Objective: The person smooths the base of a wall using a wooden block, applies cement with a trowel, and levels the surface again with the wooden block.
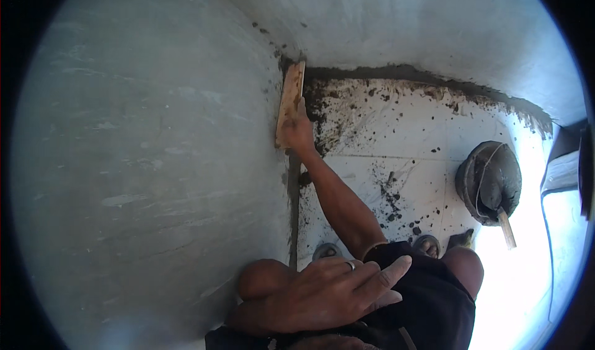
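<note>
Far ahead in the corner, my right hand [297,133] is closed on a long wooden plastering float [290,99]. The float stands on edge along the foot of the left wall [155,133], its far end at the corner where the dark mortar strip [384,72] begins. Close to me, my left hand [338,288] hangs over my lap with a ring on one finger. Its index finger and thumb stretch out to the right, the other fingers bend, and no object shows in it.
Dark mortar crumbs [390,195] lie scattered over the white tiled floor [359,142]. To the right stands a black bucket [466,186] with a wooden-handled tool [506,229] leaning out of it. The far wall [434,28] rises ahead. My feet [427,245] rest on the tiles below my knees.
</note>
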Tool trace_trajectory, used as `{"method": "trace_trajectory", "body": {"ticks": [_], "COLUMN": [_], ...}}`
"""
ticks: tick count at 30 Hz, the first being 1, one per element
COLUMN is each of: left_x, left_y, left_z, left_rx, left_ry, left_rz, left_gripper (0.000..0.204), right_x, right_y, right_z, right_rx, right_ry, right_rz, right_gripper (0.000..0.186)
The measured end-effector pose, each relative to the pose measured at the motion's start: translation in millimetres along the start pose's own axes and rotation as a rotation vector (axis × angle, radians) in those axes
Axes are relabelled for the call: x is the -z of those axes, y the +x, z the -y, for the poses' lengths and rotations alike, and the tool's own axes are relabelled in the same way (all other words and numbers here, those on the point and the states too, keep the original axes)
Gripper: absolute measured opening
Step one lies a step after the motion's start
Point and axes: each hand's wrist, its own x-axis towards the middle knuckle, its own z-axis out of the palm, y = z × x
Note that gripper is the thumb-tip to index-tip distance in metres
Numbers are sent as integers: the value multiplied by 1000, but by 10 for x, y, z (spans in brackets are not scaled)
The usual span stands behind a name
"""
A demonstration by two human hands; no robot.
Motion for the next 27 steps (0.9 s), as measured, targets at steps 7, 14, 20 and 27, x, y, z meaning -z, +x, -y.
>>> {"method": "trace_trajectory", "body": {"ticks": [7,14,20,27], "left_x": [-34,-89,-106,-135], "left_y": [-19,-33,-56,-41], "left_z": [-28,-64,-78,-6], "left_rx": [3,-20,-36,-36], "left_ry": [18,-4,26,-4], "left_rz": [-57,-65,-62,-126], "left_gripper": [62,62,60,58], "right_x": [-8,-22,-9,33], "right_y": [71,179,320,228], "right_z": [124,32,-44,168], "right_rx": [169,433,181,208], "right_ry": [-38,50,-85,-186], "right_rz": [-109,-115,-176,-52], "right_gripper": [38,64,60,52]}}
